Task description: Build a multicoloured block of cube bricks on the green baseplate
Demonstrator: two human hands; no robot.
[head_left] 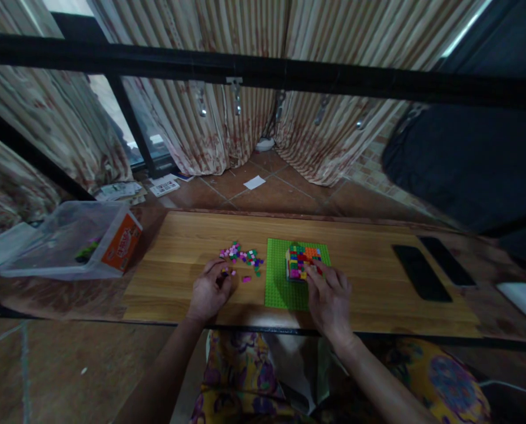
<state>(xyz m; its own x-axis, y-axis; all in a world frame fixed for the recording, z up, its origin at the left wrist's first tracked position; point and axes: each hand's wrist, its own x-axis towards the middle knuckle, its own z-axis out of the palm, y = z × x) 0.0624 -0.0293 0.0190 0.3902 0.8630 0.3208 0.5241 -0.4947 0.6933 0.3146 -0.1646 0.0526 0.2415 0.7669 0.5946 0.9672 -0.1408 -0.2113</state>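
Observation:
A green baseplate (280, 282) lies on the wooden table (192, 235). On it stands a block of many-coloured small bricks (302, 260). My right hand (328, 297) rests on the plate with its fingertips pinched against the block's near right corner. A scatter of loose small bricks (242, 256) lies left of the plate. My left hand (209, 290) sits curled beside that scatter, fingers closed around a few small pink pieces (227, 272).
Two dark phones (422, 272) (448, 260) lie on the table's right side, with a white object (525, 300) further right. A clear plastic box with an orange label (68, 241) stands off the table's left end. Curtains and a tiled floor lie beyond.

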